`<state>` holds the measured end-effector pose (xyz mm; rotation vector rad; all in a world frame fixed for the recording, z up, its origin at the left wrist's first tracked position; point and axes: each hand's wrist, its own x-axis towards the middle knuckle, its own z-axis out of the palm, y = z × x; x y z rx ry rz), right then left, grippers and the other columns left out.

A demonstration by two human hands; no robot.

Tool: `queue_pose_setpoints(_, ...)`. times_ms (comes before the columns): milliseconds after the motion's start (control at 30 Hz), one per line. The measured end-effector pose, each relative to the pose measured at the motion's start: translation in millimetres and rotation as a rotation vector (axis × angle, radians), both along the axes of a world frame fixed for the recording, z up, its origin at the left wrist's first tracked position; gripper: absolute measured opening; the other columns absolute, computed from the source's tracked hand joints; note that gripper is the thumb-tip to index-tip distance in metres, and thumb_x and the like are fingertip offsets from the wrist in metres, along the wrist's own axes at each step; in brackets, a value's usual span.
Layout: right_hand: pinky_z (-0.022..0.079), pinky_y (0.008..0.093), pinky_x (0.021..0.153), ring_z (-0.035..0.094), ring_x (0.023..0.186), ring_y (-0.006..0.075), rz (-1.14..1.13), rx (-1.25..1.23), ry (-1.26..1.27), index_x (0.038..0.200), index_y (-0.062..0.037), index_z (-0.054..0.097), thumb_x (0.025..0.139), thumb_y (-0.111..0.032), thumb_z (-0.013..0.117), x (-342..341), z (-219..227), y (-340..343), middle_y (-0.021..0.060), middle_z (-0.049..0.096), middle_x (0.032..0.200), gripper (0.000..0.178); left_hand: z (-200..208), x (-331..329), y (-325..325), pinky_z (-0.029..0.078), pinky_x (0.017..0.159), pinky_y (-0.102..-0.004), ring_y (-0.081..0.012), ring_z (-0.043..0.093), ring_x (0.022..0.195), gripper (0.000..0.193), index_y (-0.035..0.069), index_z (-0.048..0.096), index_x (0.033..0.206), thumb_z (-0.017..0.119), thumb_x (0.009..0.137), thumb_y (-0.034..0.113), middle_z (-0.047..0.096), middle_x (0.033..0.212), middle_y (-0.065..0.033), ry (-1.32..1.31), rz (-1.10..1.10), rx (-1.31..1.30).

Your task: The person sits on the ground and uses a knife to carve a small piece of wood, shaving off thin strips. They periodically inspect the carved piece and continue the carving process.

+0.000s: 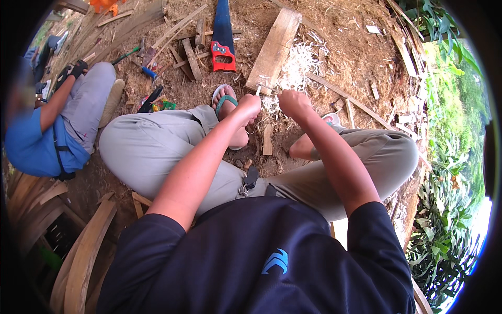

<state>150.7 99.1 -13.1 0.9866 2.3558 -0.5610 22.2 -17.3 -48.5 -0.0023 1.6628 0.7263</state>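
Note:
My left hand (pixel 250 107) is closed around a thin pale wooden stick (pixel 258 90), whose tip stands up above the fist. Just to its right, my right hand (pixel 295 103) makes a fist, and whatever it grips is hidden from this angle. Both fists are at the near end of a thick wooden board (pixel 276 48) lying on the ground, a small gap between them. Curly white wood shavings (pixel 300 68) are heaped along the board's right side. A small flat wood offcut (pixel 267 139) lies between my feet.
A handsaw (pixel 223 39) with a red handle lies beyond my left foot. Scattered wood strips (pixel 348 97) cover the dirt. A blue-handled tool (pixel 149 73) lies farther left. A co-worker in a blue shirt (pixel 39 146) sits at the left. Green plants (pixel 449 220) border the right.

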Motion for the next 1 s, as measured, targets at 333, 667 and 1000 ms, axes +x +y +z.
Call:
queue_pose_setpoints(333, 0.058, 0.0343, 0.068, 0.070, 0.094, 0.0271, -0.088, 0.070, -0.049, 0.101, -0.0041, 0.070, 0.091, -0.014, 0.052, -9.8, -22.9, -15.2, 0.0145, 0.071, 0.102, 0.023, -19.6, -1.3, 5.2, 0.025, 0.038, -0.0360, -0.0206, 0.038, 0.040, 0.018, 0.006, 0.046, 0.067, 0.046, 0.082, 0.015, 0.045, 0.055, -0.0097, 0.021, -0.060, -0.051)
queue_pose_setpoints(667, 0.055, 0.0434, 0.077, 0.069, 0.086, 0.0349, -0.119, 0.005, 0.163, 0.096, 0.0022, 0.064, 0.102, -0.036, 0.035, 10.1, 18.5, 7.1, 0.0233, 0.069, 0.091, 0.048, 51.2, 3.0, 2.1, 0.032, 0.038, -0.0212, -0.0092, 0.043, 0.050, 0.016, 0.007, 0.051, 0.088, 0.046, 0.089, 0.022, 0.053, 0.072, -0.0028, -0.011, -0.045, -0.111)
queue_pose_setpoints(1000, 0.058, 0.0373, 0.071, 0.071, 0.086, 0.0275, 0.130, 0.028, 0.004, 0.093, -0.0019, 0.071, 0.086, -0.010, 0.051, 34.0, 63.8, 11.7, 0.0165, 0.071, 0.095, 0.023, 39.2, 7.1, -3.9, 0.028, 0.039, -0.0261, -0.0092, 0.036, 0.046, 0.020, 0.006, 0.056, 0.091, 0.046, 0.088, 0.023, 0.047, 0.064, -0.0004, -0.047, -0.122, 0.002)
